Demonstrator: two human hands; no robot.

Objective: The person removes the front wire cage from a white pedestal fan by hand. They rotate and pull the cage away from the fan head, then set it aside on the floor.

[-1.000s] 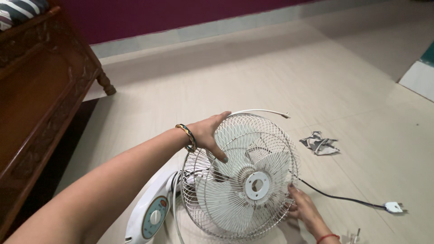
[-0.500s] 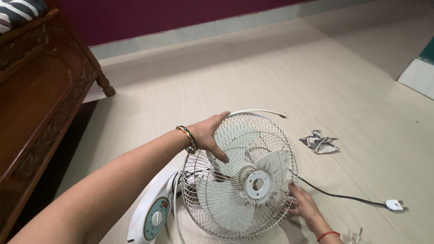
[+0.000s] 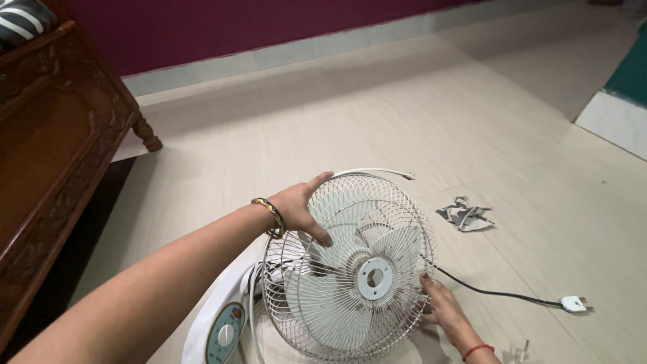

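The left hand [image 3: 301,205] gripped the fan guard [image 3: 347,263] at its top rim; the right hand [image 3: 439,307] pinched its lower edge. Opposed, even grips seemed best.

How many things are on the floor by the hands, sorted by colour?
White: 2, the round white wire-cage fan held by the left hand and right hand, and the white plug.
Grey-and-white: 1, the crumpled cloth.
Black: 1, the cord.
Total: 4

Gold-and-dark bangle [image 3: 271,216], red wrist thread [image 3: 476,350]
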